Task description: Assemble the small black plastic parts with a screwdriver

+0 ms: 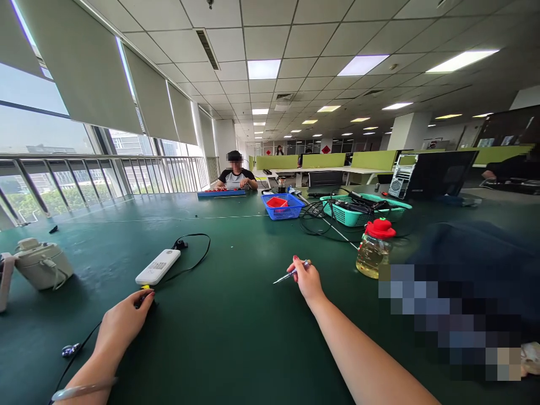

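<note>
My left hand (pixel 125 319) is closed, in a pinch, around the dark end of a black cable (pixel 88 338). A small yellow piece (pixel 145 287) shows at its fingertips, and the fingers partly hide the dark end. Just beyond them lies a white box-shaped adapter (pixel 158 267) with a printed label and a black lead (pixel 204 256) looping from its far end. My right hand (pixel 307 279) grips a slim screwdriver (pixel 285 277) above the green table (pixel 236 326). Its thin metal tip points left, away from the adapter.
A glass jar (pixel 373 259) with a red lid stands right of my right hand. Behind are a blue basket (pixel 283 211), a green basket (pixel 350 216) with cables, and a computer case (pixel 439 173). A pale flask (pixel 44 264) stands left. A person (pixel 236 175) sits opposite.
</note>
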Motion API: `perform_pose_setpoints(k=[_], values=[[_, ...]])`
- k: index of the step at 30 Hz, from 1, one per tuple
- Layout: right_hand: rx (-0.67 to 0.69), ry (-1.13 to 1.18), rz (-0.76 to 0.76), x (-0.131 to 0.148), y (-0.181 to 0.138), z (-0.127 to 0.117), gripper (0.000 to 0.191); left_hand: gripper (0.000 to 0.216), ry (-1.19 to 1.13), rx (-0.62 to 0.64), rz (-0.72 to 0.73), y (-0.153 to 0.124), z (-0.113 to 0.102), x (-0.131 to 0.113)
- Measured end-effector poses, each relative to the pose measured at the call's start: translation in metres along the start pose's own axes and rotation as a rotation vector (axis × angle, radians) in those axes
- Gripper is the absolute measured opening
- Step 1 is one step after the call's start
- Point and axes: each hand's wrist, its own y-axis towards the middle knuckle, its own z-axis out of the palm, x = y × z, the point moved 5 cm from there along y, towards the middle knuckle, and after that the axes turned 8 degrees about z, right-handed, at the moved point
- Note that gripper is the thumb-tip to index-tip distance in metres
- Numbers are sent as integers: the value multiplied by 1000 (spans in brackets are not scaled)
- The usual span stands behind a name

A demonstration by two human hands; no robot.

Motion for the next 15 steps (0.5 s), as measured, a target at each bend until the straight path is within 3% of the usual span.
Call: perform_pose_setpoints(k=[15], values=[[-6, -30, -13, 12, -7, -1, 62, 59, 7, -55, 15, 5, 3, 9]])
